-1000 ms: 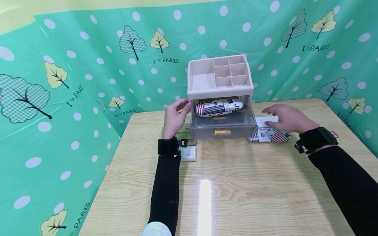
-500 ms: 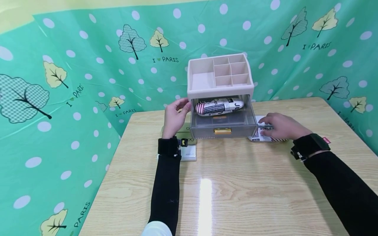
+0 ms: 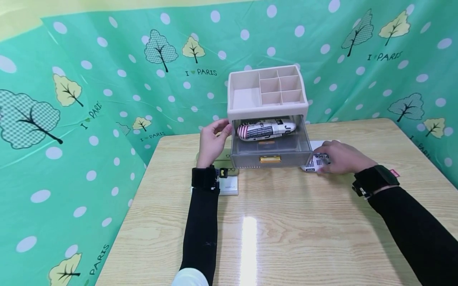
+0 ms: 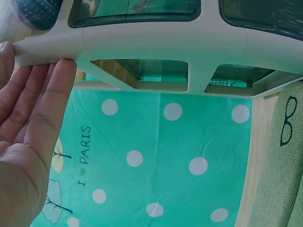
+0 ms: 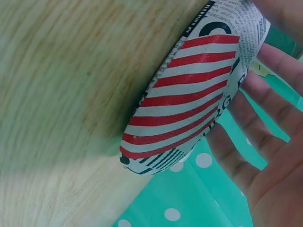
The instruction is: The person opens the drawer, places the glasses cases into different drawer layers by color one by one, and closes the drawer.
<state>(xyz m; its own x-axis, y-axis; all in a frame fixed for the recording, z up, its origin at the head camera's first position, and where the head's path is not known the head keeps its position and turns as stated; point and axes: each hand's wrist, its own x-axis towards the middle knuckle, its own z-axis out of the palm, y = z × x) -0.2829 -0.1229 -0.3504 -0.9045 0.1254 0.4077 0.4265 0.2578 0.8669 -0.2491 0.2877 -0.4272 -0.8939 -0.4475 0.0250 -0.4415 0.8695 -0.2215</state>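
Observation:
A cream desktop organizer (image 3: 266, 115) stands at the back of the table, its clear grey drawer (image 3: 290, 159) pulled out. Inside lies a newspaper-print glasses case (image 3: 266, 130). My left hand (image 3: 212, 143) holds the organizer's left front edge, thumb in front and fingers along the side; the left wrist view shows the fingertips (image 4: 66, 71) against the cream frame. To the right of the drawer, my right hand (image 3: 341, 157) grips a second newspaper-print glasses case (image 3: 316, 163) across its width. Its red-striped end (image 5: 180, 99) shows in the right wrist view, low over the wood.
Green cases with a glasses drawing (image 3: 225, 164) and a white box (image 3: 229, 186) lie left of the drawer. Another white, flat thing (image 3: 316, 144) lies behind the right-hand case. A small red tag (image 3: 395, 172) shows beyond the right wrist. A green dotted cloth (image 3: 193, 99) hangs behind.
My right hand has come down and left from above the right-hand glasses case and now grips it. The left hand, organizer and drawer stay as they were.

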